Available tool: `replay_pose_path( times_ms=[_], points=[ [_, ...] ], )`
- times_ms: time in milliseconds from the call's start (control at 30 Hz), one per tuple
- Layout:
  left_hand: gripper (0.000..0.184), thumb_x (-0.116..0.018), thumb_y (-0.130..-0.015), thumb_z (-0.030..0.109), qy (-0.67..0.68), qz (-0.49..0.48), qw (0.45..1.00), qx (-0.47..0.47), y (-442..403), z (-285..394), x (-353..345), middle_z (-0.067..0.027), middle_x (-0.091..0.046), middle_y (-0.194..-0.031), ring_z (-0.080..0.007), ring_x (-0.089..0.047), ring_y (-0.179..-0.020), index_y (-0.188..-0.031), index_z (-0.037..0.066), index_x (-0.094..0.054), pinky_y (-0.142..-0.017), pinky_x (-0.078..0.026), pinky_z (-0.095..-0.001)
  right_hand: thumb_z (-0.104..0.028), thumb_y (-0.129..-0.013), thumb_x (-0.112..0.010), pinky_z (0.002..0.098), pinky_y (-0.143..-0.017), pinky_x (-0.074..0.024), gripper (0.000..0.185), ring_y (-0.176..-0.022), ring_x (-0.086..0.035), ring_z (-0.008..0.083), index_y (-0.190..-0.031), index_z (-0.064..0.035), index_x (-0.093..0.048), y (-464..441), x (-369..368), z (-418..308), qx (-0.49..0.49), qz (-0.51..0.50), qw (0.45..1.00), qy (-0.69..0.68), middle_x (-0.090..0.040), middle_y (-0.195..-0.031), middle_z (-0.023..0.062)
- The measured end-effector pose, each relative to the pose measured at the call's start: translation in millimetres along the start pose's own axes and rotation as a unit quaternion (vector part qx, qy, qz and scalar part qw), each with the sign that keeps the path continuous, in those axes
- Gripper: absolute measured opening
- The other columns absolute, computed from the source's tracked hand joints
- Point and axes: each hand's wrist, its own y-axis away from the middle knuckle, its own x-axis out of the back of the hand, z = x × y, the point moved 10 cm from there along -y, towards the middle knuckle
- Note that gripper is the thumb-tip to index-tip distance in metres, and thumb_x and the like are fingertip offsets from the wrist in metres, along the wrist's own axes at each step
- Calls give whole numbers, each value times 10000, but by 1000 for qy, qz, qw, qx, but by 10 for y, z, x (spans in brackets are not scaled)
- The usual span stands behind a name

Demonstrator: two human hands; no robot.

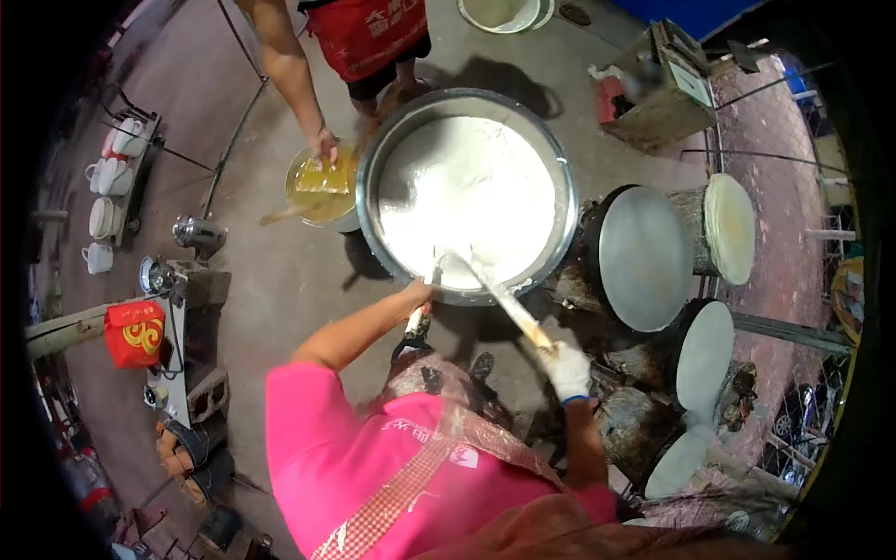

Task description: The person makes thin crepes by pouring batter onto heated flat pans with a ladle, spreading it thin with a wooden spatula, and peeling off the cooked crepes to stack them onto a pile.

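Note:
A large round metal tub (371, 219) holds thick white batter (467, 187). At its near rim, my left hand (417, 293) is bare and wrapped round a whitish-handled stick (413, 322), whose other end reaches the batter. My right hand (567, 371), in a white glove, is closed on the lower end of a long wooden paddle (509, 306). The paddle slants over the rim, its far end coated white in the batter, close to the stick's tip.
Across the tub, a co-worker's hand (325, 149) is over a bucket (297, 177) of yellow liquid. Several round griddles (646, 259) stand at the right. A wooden box (658, 93) is at the back right, and a red bag (135, 333) and white mugs (115, 175) at the left.

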Motion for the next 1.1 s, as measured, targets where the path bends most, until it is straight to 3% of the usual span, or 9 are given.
replay_pose_path(
  times_ms=[200, 433, 700, 833, 900, 967, 1000, 1033, 1100],
  points=[
    [386, -429, -935, 305, 350, -133, 898, 230, 922, 146, -779, 30, -279, -459, -50, -241, -312, -620, 117, -308, -246, -189, -182, -540, -798, -511, 438, -655, -488, 465, -720, -629, 335, -829, -88, -613, 494, 142, 44, -12, 66, 997, -41, -638, -742, 149],
    [178, -466, -927, 246, 236, -244, 938, -62, 2633, 1642, -1296, 43, -323, -545, -8, -265, -354, -855, 108, -381, -225, -176, -141, -359, -723, -684, 426, -529, -458, 290, -567, -582, 313, -817, -90, -634, 1029, 1940, -14, 170, 482, 857, -61, -609, -652, 131],
    [108, -437, -943, 291, -21, -267, 891, -366, 4291, 2889, -1598, 47, -264, -531, -27, -217, -368, -1042, 263, -405, -263, -174, -155, -190, -779, -657, 359, -593, -458, 235, -627, -591, 256, -935, -16, -634, 1519, 3571, 154, 222, 602, 746, -180, -611, -724, 146],
    [510, -485, -910, 278, -108, -176, 841, -500, 4409, 3332, -1514, 46, -269, -536, -50, -247, -367, -1340, 329, -216, -294, -219, -196, -223, -786, -650, 340, -645, -471, 264, -703, -604, 262, -966, -31, -641, 1360, 3509, 82, 230, 511, 741, -370, -643, -807, 147],
    [564, -513, -890, 263, -135, -186, 848, -477, 3607, 3263, -1276, 56, -281, -552, -60, -264, -391, -1351, 358, -201, -313, -223, -200, -206, -801, -644, 306, -568, -458, 238, -619, -588, 178, -964, -32, -645, 698, 2789, -27, 331, 454, 683, -466, -633, -738, 105],
    [371, -488, -906, 258, -69, -202, 946, -244, 2960, 2546, -1201, 45, -273, -554, -48, -246, -402, -1227, 318, -311, -302, -208, -174, -249, -791, -660, 283, -489, -428, 257, -538, -558, 126, -916, -25, -654, 42, 1612, -68, 159, 194, 778, -576, -608, -670, 70],
    [188, -492, -901, 283, 107, -224, 966, -66, 2601, 2203, -1166, 55, -293, -521, -44, -266, -361, -799, 126, -476, -273, -202, -168, -278, -774, -673, 286, -468, -416, 283, -510, -545, 123, -885, -19, -657, 90, 1264, 12, 95, 173, 828, -524, -600, -641, 69],
    [403, -461, -917, 317, 205, -239, 941, 124, 2457, 1891, -1200, 57, -278, -473, -37, -249, -343, -591, 143, -299, -265, -212, -172, -307, -758, -686, 289, -446, -403, 312, -482, -533, 121, -854, -12, -660, 149, 983, 126, 31, 151, 871, -466, -592, -612, 68],
    [428, -436, -923, 356, 228, -230, 932, 162, 2245, 1665, -1276, 56, -278, -448, -31, -244, -332, -582, 126, -317, -265, -223, -169, -342, -720, -703, 317, -485, -429, 362, -511, -575, 167, -837, -2, -659, 451, 924, 361, 32, 234, 914, -331, -602, -590, 115]
  ],
)
